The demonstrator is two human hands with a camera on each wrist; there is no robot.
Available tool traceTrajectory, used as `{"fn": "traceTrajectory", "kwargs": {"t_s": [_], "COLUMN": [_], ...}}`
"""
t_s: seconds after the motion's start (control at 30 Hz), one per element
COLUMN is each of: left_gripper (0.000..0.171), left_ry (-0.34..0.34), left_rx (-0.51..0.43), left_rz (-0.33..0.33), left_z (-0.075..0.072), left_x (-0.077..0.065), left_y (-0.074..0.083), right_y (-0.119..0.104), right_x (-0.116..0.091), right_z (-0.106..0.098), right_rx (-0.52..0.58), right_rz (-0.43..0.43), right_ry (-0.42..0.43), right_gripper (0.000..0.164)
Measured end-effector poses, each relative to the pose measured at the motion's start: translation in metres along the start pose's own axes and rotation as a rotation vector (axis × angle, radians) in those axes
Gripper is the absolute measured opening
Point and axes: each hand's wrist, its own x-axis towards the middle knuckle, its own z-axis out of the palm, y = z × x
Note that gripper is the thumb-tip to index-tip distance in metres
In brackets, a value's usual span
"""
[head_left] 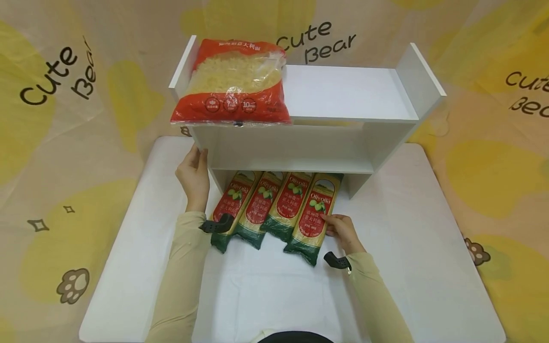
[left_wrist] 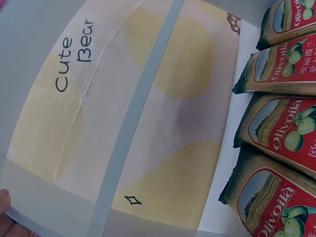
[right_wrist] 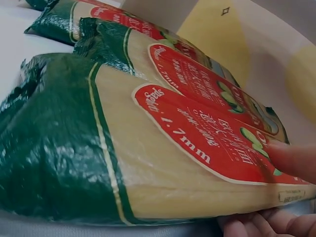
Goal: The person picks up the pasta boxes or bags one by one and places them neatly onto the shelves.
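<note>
My left hand (head_left: 194,177) grips the left side panel of a white shelf unit (head_left: 291,172), with its fingertips at the panel's edge. Only a bit of those fingers (left_wrist: 5,217) shows in the left wrist view. My right hand (head_left: 343,232) holds the rightmost spaghetti packet (head_left: 312,216) by its right edge. In the right wrist view the thumb (right_wrist: 291,157) lies on top of that packet and the other fingers curl beneath. Several matching red, gold and green packets, such as the leftmost one (head_left: 231,205), lie side by side, their far ends under the lower shelf.
A large red bag of pasta (head_left: 233,83) rests on the left part of the top shelf. The unit stands on a white table (head_left: 407,267). Behind hangs a yellow patterned cloth (head_left: 484,181) with printed words.
</note>
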Motion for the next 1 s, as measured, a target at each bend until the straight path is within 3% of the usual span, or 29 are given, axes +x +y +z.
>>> {"fn": "traceTrajectory", "kwargs": {"t_s": [0.17,0.33,0.63,0.77,1.0], "left_gripper": [0.032,0.031,0.031,0.030,0.030], "left_ry": [-0.002,-0.005,-0.002,0.016,0.002], "left_rx": [-0.004,-0.007,-0.026,-0.024,-0.009], "left_rz": [0.004,0.010,0.000,0.002,-0.002], "left_z": [0.000,0.000,0.000,0.001,-0.004], "left_x": [-0.001,-0.001,0.001,0.001,-0.009], "left_y": [0.000,-0.002,-0.003,-0.001,0.033], "right_y": [0.001,0.001,0.001,0.001,0.007], "right_x": [-0.001,-0.004,0.006,0.006,0.004], "right_z": [0.006,0.011,0.010,0.010,0.007], "right_rx": [-0.070,-0.054,-0.023,0.004,0.018], "right_rz": [-0.080,-0.157,0.008,0.033,0.035], "right_ry": [-0.043,-0.050,-0.070,-0.062,-0.077], "right_gripper": [0.038,0.037,0.034,0.034,0.036]}}
